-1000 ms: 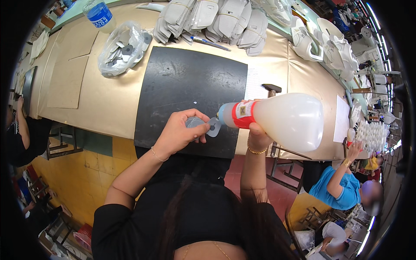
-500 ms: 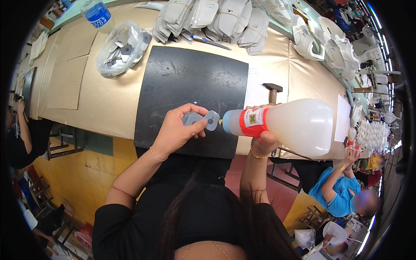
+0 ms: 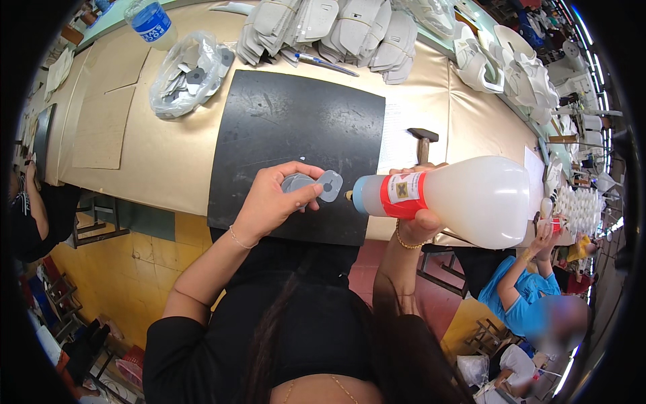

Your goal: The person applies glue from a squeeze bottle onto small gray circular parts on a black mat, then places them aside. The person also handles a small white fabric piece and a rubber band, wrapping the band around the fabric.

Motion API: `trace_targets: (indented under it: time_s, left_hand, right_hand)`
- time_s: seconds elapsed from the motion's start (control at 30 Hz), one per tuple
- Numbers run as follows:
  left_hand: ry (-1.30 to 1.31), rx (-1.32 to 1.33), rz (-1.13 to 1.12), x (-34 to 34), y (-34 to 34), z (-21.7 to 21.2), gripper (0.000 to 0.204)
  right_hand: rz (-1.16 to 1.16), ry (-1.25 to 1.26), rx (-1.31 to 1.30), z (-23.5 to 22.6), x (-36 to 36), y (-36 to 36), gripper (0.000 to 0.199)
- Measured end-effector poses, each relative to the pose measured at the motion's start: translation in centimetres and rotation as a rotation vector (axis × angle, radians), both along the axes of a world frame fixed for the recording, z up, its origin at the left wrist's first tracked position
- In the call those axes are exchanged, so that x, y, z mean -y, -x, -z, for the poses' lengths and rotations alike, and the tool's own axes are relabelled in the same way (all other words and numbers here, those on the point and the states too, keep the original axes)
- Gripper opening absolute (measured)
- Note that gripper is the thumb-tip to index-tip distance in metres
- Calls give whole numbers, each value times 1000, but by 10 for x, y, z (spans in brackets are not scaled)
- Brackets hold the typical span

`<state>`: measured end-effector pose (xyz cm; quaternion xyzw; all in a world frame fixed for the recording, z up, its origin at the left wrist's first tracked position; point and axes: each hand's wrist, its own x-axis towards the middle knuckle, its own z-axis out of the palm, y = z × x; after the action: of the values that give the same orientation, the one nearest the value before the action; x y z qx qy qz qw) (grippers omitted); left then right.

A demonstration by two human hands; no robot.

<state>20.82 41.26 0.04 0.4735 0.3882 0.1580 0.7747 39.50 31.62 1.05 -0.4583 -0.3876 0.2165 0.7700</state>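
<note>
My left hand (image 3: 272, 200) is closed on a small fanned stack of thin grey cut pieces (image 3: 330, 186), pinched between thumb and fingers. The outermost piece has rounded ends and a darker round spot. Wrapped round a large plastic squeeze bottle (image 3: 479, 200) is my right hand (image 3: 422, 223). The bottle lies nearly level, with cloudy whitish contents, a red label and a light-blue collar. Its small nozzle (image 3: 349, 196) points left and is a short gap away from the pieces. Both hands are above the near right part of a black mat (image 3: 296, 124).
A clear plastic bag (image 3: 165, 101) of grey pieces lies left of the mat. Banded stacks of grey panels (image 3: 350, 30) and a pen (image 3: 326, 64) are beyond it. A hammer (image 3: 423, 141) rests behind the bottle. A co-worker in blue (image 3: 515, 293) sits at the right.
My right hand has drawn the bottle a little to the right, so its nozzle has come away from the grey pieces. My left hand keeps its hold, almost still.
</note>
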Motion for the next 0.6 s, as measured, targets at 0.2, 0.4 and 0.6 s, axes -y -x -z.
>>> trace_targets:
  time_s: [0.2,0.4,0.6]
  left_hand:
    - [-33,-7,-12,2,-2,-5,20]
    - [-54,7,-10,2,-1,0,19]
    - [-73,-9,-11,2,-3,-1,19]
  right_hand:
    - [-164,-117,50,14,-1,-3,83]
    - [-70,7,131,34,15,-13,83]
    - [-245,-145,39,10,-5,-4,86]
